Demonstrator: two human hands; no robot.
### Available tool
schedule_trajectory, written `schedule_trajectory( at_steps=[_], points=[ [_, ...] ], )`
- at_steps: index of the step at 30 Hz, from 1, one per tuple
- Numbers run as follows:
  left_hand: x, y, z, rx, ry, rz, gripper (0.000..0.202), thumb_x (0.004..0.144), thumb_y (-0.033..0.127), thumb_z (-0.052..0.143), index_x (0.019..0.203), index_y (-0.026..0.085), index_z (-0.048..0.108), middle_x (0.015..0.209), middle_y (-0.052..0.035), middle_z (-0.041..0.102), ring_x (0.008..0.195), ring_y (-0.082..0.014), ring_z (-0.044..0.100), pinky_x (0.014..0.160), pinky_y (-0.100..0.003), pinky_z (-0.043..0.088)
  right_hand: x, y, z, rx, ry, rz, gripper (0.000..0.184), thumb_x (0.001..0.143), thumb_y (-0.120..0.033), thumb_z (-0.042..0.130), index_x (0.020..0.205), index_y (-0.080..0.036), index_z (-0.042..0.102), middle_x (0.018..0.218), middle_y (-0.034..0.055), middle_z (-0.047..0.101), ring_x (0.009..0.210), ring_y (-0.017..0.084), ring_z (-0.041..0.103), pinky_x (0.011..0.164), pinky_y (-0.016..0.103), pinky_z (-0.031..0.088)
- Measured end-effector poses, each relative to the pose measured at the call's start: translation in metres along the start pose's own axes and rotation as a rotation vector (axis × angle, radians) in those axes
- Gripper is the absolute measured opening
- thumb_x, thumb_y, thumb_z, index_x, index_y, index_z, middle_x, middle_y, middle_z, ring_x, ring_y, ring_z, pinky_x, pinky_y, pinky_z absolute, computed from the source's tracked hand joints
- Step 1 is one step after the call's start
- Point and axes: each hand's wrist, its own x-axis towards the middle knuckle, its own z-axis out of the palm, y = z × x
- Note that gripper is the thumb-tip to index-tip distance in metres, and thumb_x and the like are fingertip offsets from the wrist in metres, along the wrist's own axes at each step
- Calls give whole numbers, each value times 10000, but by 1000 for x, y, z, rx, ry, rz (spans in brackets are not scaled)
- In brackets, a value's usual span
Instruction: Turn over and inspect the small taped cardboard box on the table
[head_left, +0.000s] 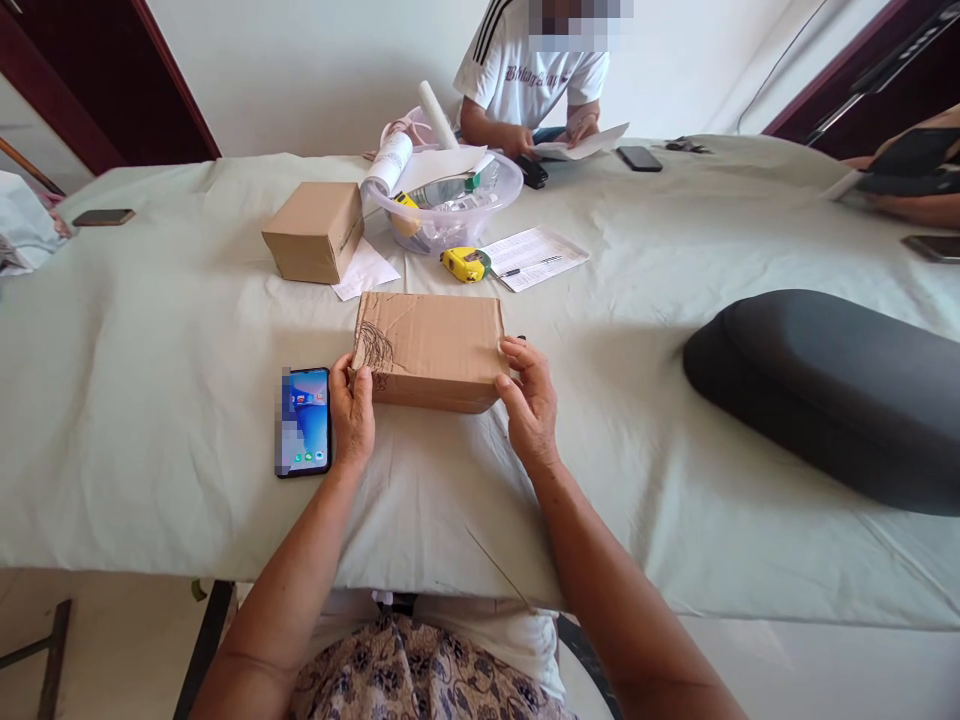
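A flat brown cardboard box (431, 345) with a dark scribble on its left end lies on the pale green tablecloth (150, 400) in front of me. My left hand (351, 410) grips its near left corner, fingers closed on the edge. My right hand (529, 400) holds the near right corner, thumb on top. A phone (304, 420) with a lit screen lies just left of my left hand.
Behind lie a smaller cardboard box (315, 232), a clear bowl (450, 205) with items and paper rolls, a yellow tape measure (465, 264) and a sheet with a pen (534, 258). A dark padded case (832, 390) lies at right. A person in a white shirt (532, 75) sits opposite; another's arm (911, 180) is at far right.
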Motion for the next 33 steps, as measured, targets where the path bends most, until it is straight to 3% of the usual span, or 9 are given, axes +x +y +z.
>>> schedule_trajectory(
  at_steps=[6, 12, 15, 18, 20, 27, 30, 33],
  points=[
    [0, 3, -2, -96, 45, -19, 321, 853, 386, 596, 1120, 209, 590, 1126, -68, 652, 1033, -207, 613, 935, -343, 489, 2, 3, -2, 110, 23, 73, 513, 816, -424, 707, 1314, -343, 614, 1264, 43, 580, 1030, 193, 587, 820, 326, 537],
    [-2, -1, -1, -190, -70, 45, 432, 747, 210, 560, 1178, 223, 563, 1170, -68, 662, 1100, -214, 646, 972, -354, 510, 10, 9, -8, 112, 111, 13, 656, 878, -493, 650, 1492, -354, 467, 852, -34, 528, 813, 153, 569, 802, 309, 520],
    [0, -5, 1, -150, -48, 68, 499, 702, 161, 572, 1197, 222, 558, 1207, -85, 667, 1155, -220, 647, 1025, -368, 505, 11, 11, -11, 45, 108, -42, 637, 906, -548, 603, 1486, -316, 476, 885, -10, 576, 821, 171, 583, 789, 328, 512],
    [2, -9, 2, -116, -33, 45, 510, 689, 144, 555, 1193, 220, 568, 1173, -86, 685, 1105, -214, 672, 979, -364, 540, 9, 11, -12, -13, 126, -116, 559, 899, -619, 580, 1339, -273, 581, 1020, 42, 626, 861, 196, 596, 787, 349, 509],
    [2, -9, 2, -128, -50, 28, 505, 684, 140, 540, 1182, 220, 575, 1150, -80, 693, 1073, -208, 682, 941, -353, 558, 8, 11, -11, -30, 152, -150, 528, 893, -658, 565, 1240, -261, 602, 989, 36, 616, 814, 191, 581, 741, 340, 499],
    [-3, -8, 2, -99, -59, 23, 422, 699, 213, 594, 1119, 198, 555, 1071, -70, 639, 1003, -221, 650, 912, -387, 555, 5, 6, -7, -74, 243, -155, 500, 887, -720, 523, 995, -233, 565, 876, 1, 514, 736, 163, 498, 670, 314, 433],
    [-3, -5, 4, -117, -75, 27, 425, 749, 362, 674, 1110, 205, 513, 1050, -76, 619, 1001, -238, 643, 896, -406, 553, 2, 2, -3, -105, 245, -144, 454, 866, -673, 594, 965, -232, 544, 879, -1, 508, 739, 158, 475, 665, 309, 413],
    [-4, 0, 3, -133, -120, 46, 562, 776, 572, 711, 1148, 216, 485, 1118, -103, 625, 1070, -262, 643, 908, -411, 551, 0, -3, 0, -132, 255, -129, 422, 845, -639, 634, 922, -237, 528, 862, -6, 510, 748, 161, 485, 672, 312, 426]
  ],
)
